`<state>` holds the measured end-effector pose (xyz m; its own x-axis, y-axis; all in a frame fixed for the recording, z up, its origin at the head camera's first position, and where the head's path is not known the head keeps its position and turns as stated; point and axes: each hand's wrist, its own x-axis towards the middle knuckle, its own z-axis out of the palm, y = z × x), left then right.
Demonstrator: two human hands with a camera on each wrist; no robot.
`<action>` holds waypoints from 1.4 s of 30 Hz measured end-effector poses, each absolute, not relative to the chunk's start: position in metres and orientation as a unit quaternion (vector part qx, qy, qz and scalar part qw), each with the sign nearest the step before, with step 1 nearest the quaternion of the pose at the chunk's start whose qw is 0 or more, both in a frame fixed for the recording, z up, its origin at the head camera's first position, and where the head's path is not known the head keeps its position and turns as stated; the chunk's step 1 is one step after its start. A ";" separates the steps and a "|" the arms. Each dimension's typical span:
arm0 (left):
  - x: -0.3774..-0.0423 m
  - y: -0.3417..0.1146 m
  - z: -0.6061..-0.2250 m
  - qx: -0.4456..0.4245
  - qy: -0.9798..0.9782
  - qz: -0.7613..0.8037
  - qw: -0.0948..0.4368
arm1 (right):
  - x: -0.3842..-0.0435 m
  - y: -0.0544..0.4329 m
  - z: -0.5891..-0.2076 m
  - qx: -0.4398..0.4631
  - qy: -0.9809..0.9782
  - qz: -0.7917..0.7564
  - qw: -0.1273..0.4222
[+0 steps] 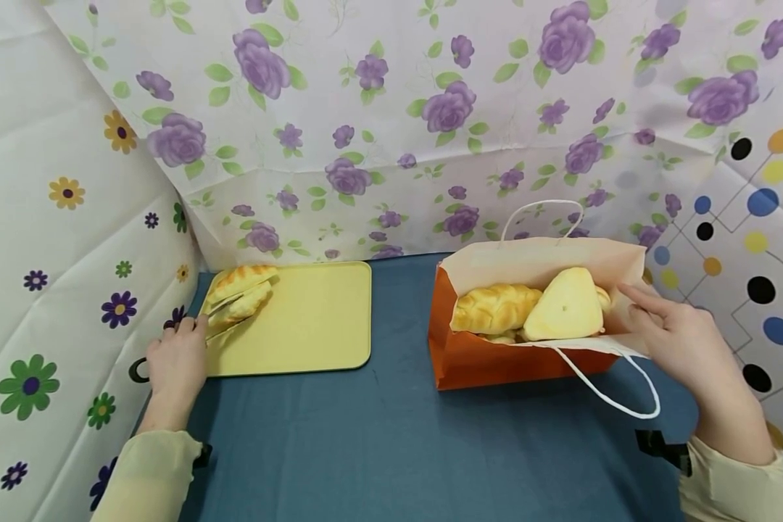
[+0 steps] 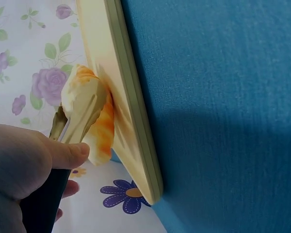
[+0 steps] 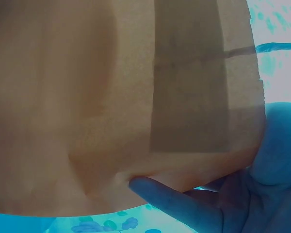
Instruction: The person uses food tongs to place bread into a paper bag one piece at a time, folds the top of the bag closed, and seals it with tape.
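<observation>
My left hand (image 1: 177,355) holds metal tongs (image 2: 82,114) by their black handle (image 2: 44,199). In the left wrist view the tongs' tips lie against a golden bread roll (image 2: 103,136) with browned stripes. That bread roll (image 1: 251,275) is at the left end of a yellow tray (image 1: 320,319). On the right, my right hand (image 1: 685,333) grips the side edge of an orange paper bag (image 1: 528,366), index finger extended along its pale inside. In the right wrist view, a finger presses into the bag's paper (image 3: 116,145). Inside the bag are a braided loaf (image 1: 496,308) and a pale triangular bread (image 1: 566,308).
White cord handles (image 1: 600,388) stick out from the bag's front and back. A blue cloth (image 1: 365,435) covers the table. Flower-patterned sheets (image 1: 365,145) close in the back and left, and a dotted sheet (image 1: 766,290) hangs at the right.
</observation>
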<state>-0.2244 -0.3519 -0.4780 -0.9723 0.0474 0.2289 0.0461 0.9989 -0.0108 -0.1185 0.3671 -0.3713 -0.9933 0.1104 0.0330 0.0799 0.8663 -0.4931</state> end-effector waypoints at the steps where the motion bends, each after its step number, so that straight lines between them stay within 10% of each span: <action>1: -0.224 -0.352 -0.478 -0.024 -0.993 0.003 0.117 | -0.119 0.367 -0.371 -0.049 -0.966 0.253 0.030; 30: -0.196 -0.352 -0.477 -0.081 -0.975 -0.080 0.190 | -0.120 0.365 -0.370 -0.065 -0.964 0.256 0.009; 42: -0.188 -0.330 -0.473 -0.057 -0.972 -0.193 0.122 | -0.119 0.365 -0.372 -0.056 -0.964 0.259 0.020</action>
<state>-0.1877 -0.3305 -0.4734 -0.9640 0.0633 0.2584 0.1571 0.9193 0.3608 -0.1187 0.3655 -0.3719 -0.9929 0.1189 0.0092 0.0982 0.8593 -0.5019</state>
